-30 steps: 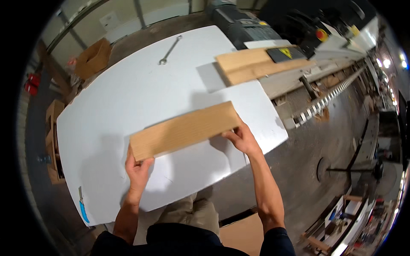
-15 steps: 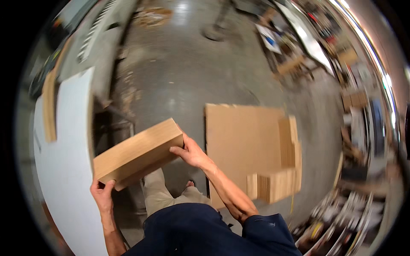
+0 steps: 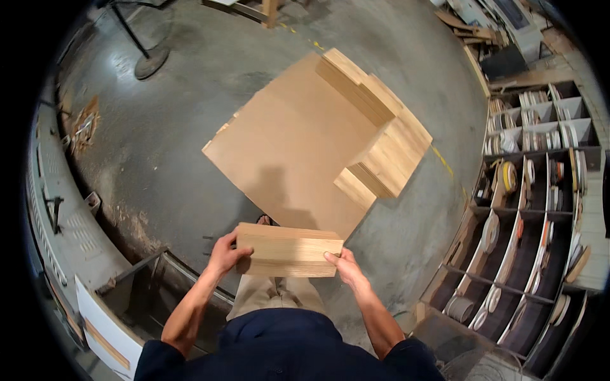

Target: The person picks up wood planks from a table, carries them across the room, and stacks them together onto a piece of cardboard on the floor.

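Note:
A stack of wood-grain boards (image 3: pixel 289 255) is held level in front of my body, its layered edges showing along the far side. My left hand (image 3: pixel 225 255) grips its left end with the thumb on top. At the opposite end, my right hand (image 3: pixel 346 264) pinches the right edge, thumb also over the top face. The fingers beneath the stack are hidden. Beyond it on the floor lies a large brown cardboard sheet (image 3: pixel 279 120). More stacked boards (image 3: pixel 399 147) in the same wood grain rest along its right side, with a small lower piece (image 3: pixel 354 188) beside them.
On the right stands a compartment rack (image 3: pixel 508 254) filled with rolls of edge banding. A grey machine (image 3: pixel 82 228) runs along the left, near a metal frame (image 3: pixel 168 267) and a white panel (image 3: pixel 105 333). A round-based stand (image 3: pixel 151 62) is at the far left.
I have turned to the right, away from the white-topped table, carrying the board stack. It now lies level before me, and the cardboard sheet is straight ahead.

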Demonstrator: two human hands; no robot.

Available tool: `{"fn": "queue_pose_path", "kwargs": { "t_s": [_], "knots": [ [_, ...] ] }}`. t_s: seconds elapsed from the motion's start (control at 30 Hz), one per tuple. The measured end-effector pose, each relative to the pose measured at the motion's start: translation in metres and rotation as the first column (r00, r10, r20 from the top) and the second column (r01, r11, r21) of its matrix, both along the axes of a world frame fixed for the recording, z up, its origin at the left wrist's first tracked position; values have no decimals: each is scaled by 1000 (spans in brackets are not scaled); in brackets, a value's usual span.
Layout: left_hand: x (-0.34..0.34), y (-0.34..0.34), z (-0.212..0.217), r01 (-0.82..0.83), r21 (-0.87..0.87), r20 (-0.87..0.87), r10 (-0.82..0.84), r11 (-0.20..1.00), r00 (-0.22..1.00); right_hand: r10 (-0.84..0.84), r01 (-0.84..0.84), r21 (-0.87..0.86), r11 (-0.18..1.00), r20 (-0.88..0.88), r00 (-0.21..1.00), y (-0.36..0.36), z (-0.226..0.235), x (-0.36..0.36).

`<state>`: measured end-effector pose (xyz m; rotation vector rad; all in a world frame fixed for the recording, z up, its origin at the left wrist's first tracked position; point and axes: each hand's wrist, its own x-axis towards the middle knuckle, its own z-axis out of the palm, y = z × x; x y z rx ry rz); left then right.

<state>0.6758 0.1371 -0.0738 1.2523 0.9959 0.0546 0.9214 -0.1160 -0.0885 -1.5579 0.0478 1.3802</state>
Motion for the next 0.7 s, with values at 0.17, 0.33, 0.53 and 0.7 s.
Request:
{"fn": "queue_pose_path", "kwargs": {
  "t_s": [0.17,0.33,0.53,0.7],
  "knots": [
    [128,25,-56,309,-144,-54,-319,940,946,-283,286,-191,939,44,958,-38,-59,34],
    [236,24,-124,450,-71,-66,-454,890,889,-521,531,-221,818,108,847,-53,-135,91],
    [327,3,-262,519,-69,-91,-523,852,847,-621,636,-272,722,151,769,-61,-236,160],
    [410,-27,-349,556,-88,-105,-563,826,820,-628,645,-268,715,158,762,-99,-329,223]
  ]
}}
